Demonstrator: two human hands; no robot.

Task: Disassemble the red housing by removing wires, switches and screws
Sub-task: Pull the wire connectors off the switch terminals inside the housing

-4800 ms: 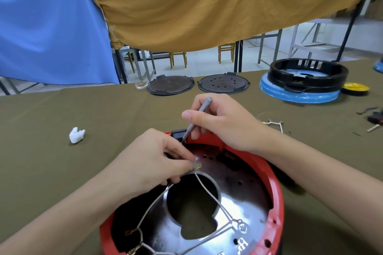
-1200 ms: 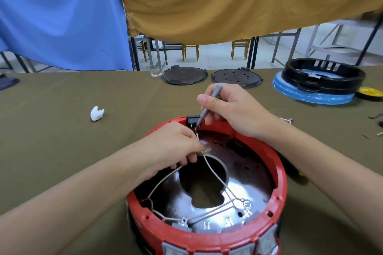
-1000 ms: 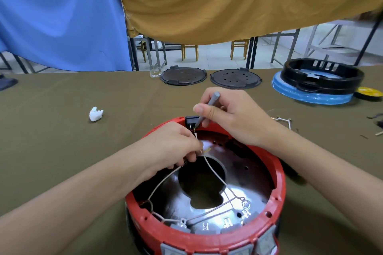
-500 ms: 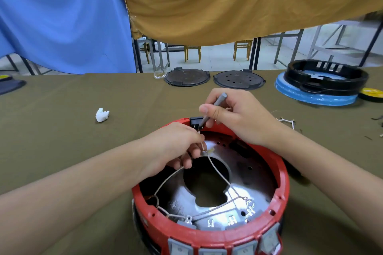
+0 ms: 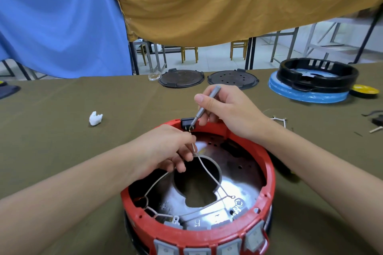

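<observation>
The round red housing (image 5: pixel 267 188) lies open side up on the olive table, with a shiny metal plate inside and grey switches (image 5: pixel 253 238) along its near rim. My right hand (image 5: pixel 228 109) grips a thin grey screwdriver (image 5: pixel 204 107), tip down at the black socket (image 5: pixel 186 123) on the far rim. My left hand (image 5: pixel 165 149) pinches the upper end of a white wire (image 5: pixel 209 174) just below that socket. The wire runs down across the plate to terminals near the switches.
A white crumpled scrap (image 5: pixel 95 118) lies at left. Two dark round lids (image 5: pixel 181 78) sit at the table's far edge. A black ring on a blue disc (image 5: pixel 310 83) stands at far right, with a yellow disc (image 5: pixel 363 90) and small loose parts (image 5: pixel 279 119) nearby.
The view has shifted slightly, so the housing sits a little lower. My left hand has lifted the wire end closer to the socket. The screwdriver stays at the socket.
</observation>
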